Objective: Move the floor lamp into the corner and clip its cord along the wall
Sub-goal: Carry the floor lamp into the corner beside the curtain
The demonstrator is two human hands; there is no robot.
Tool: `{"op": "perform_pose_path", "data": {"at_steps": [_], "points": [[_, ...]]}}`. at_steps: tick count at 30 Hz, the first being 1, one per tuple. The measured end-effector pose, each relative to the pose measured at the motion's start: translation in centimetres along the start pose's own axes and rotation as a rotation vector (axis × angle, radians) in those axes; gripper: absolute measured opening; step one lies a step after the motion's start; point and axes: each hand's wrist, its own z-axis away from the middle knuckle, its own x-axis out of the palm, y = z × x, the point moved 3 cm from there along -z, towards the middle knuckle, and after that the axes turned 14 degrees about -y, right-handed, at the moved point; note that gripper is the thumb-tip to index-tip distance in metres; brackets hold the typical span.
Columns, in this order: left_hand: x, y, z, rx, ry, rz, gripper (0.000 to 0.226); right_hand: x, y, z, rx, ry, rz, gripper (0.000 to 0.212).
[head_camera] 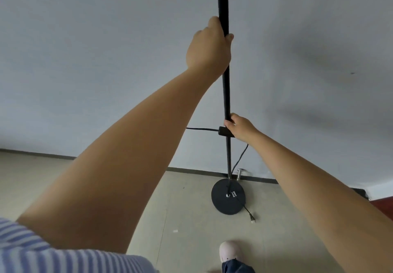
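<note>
A black floor lamp stands upright close to the white wall; its thin pole (225,94) runs up out of the top of the view and its round black base (228,196) rests on the beige floor. My left hand (209,47) is wrapped around the pole high up. My right hand (241,127) grips the pole lower down, right beside the inline switch (224,131). The black cord (202,129) leads left from the switch and passes behind my left arm; another length (241,158) drops to the base. A cord end (252,219) lies on the floor by the base.
A dark baseboard (191,170) runs along the foot of the wall. A small metal door stop (239,175) sticks up behind the base. My light shoe (230,251) is on the floor near the bottom. A dark red patch (382,205) shows at the right edge.
</note>
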Motion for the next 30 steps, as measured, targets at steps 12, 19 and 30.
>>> {"op": "perform_pose_path", "data": {"at_steps": [12, 19, 30], "points": [[-5.1, -9.6, 2.5, -0.466, 0.121, 0.058, 0.029, 6.2, -7.6, -3.0, -0.113, -0.178, 0.128, 0.032], [-5.5, -13.4, 5.2, -0.628, 0.251, 0.171, 0.029, 10.2, -9.4, -3.7, -0.15, -0.333, 0.149, 0.028], [-10.0, -20.8, 14.8, -0.772, 0.456, 0.242, 0.022, 19.5, -14.4, -2.0, -0.268, -0.636, 0.398, 0.037]]}}
